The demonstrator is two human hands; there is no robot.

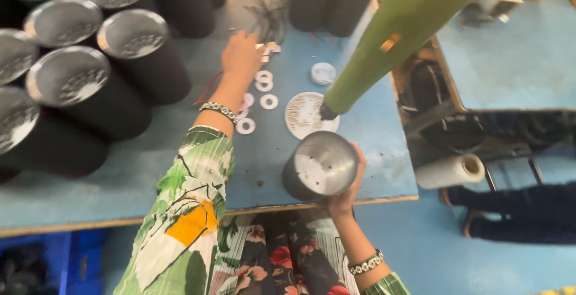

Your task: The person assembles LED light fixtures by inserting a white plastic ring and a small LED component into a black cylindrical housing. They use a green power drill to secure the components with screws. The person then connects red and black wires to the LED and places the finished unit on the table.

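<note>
Landmark: the blue table (372,151); every place below is told from it.
Cans: 8 or so black cans (129,55) with silver tops stand upright, bunched over the table's left end; more stand at its far edge.
Left hand: the left hand (241,55) reaches out over the table's middle toward its far side, palm down, fingers curled loosely. Its fingertips are hidden, so I cannot tell whether it has hold of anything.
Washers: 5 or so white washers (268,101) lie flat on the table's middle, just right of the left wrist and touching nothing else. They lie back toward the near edge from the left fingertips; small pale bits lie just beside the fingers, too blurred to tell.
Wires: a tuft of dark wires (267,16) lies near the far edge, just beyond the left hand.
Disc: a larger white disc (303,115) lies flat right of the washers, between them and the cone's tip.
Held can: 1 black can (321,166) is tipped at the table's near edge, its silver end facing up at the camera, long axis leaning toward the person.
Right hand: the right hand (348,190) wraps the can's right side from below, fingers closed around it.
Nearer hand: the left hand is nearer the washers; the right is taken up.
Cone: a green cone (396,37) slants over the table's right part, its dark tip just above the disc.
Roll: a white roll (450,171) lies off the table's right edge.
</note>
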